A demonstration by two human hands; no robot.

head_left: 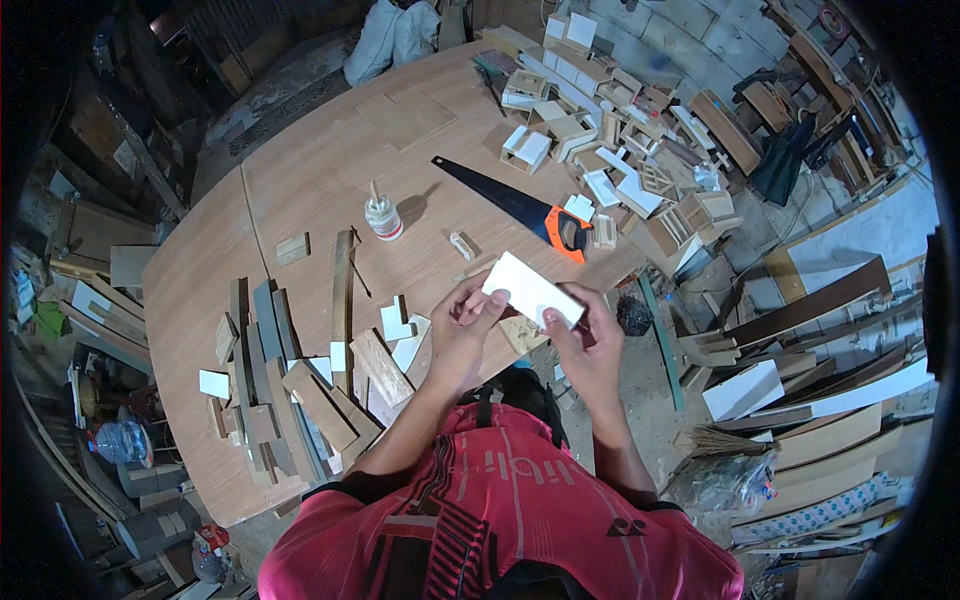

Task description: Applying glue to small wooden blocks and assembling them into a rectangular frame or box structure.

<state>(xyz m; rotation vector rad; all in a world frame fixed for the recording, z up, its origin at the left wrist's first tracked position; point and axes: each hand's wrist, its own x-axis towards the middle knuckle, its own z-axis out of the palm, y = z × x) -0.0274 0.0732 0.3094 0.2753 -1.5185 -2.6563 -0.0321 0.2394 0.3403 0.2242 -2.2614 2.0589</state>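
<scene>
Between my two hands is a flat white rectangular board (530,287), held over the near right edge of the table. My left hand (468,318) grips its left end, thumb on top. On its right end my right hand (588,345) closes the same way, thumb pressed on the white face. Just below the board lies a pale wooden piece (522,334), partly hidden by my hands. A small wooden block (462,246) sits beyond my left hand. Farther off stands a jar of white glue (383,218) with a stick in it.
A handsaw (500,200) with an orange handle lies across the table (320,170). Small wooden boxes and white offcuts (600,130) heap at the far right. Wood strips (300,390) crowd the left near side. A thin brown sheet (405,118) lies farther back. Boards (820,400) lean at right.
</scene>
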